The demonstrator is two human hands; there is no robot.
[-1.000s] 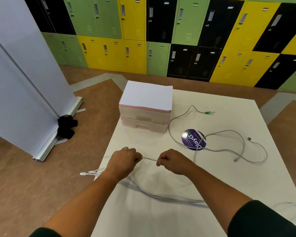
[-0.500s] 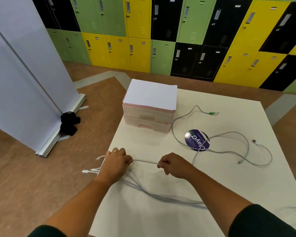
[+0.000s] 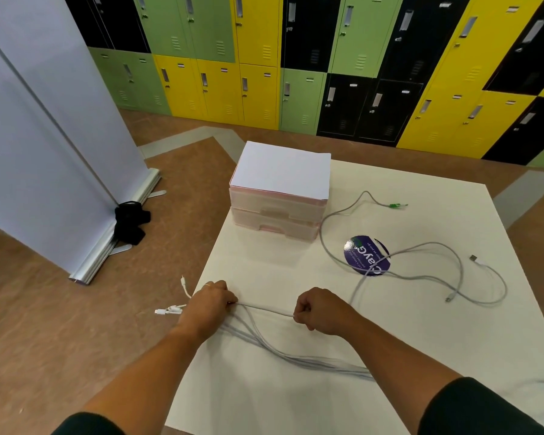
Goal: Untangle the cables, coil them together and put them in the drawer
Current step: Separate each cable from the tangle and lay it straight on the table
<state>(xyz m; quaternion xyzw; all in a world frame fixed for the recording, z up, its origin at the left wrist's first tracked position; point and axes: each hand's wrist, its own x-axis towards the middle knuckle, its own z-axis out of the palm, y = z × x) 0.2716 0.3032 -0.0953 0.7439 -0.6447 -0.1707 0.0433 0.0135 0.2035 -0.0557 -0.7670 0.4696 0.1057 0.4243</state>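
Cables (image 3: 299, 356) lie in a grey bunch on the near part of the white table (image 3: 264, 400); the left hand (image 3: 208, 304) is curled tight round the bunch at the table's left edge; white plugs (image 3: 168, 310) stick out past it, off the table; the right hand (image 3: 322, 310) is a fist pinching one thin cable, which runs straight between both hands; more loose cable (image 3: 427, 246) loops over a round purple sticker (image 3: 366, 255) on the right; the drawer box (image 3: 277, 211) sits at the far left
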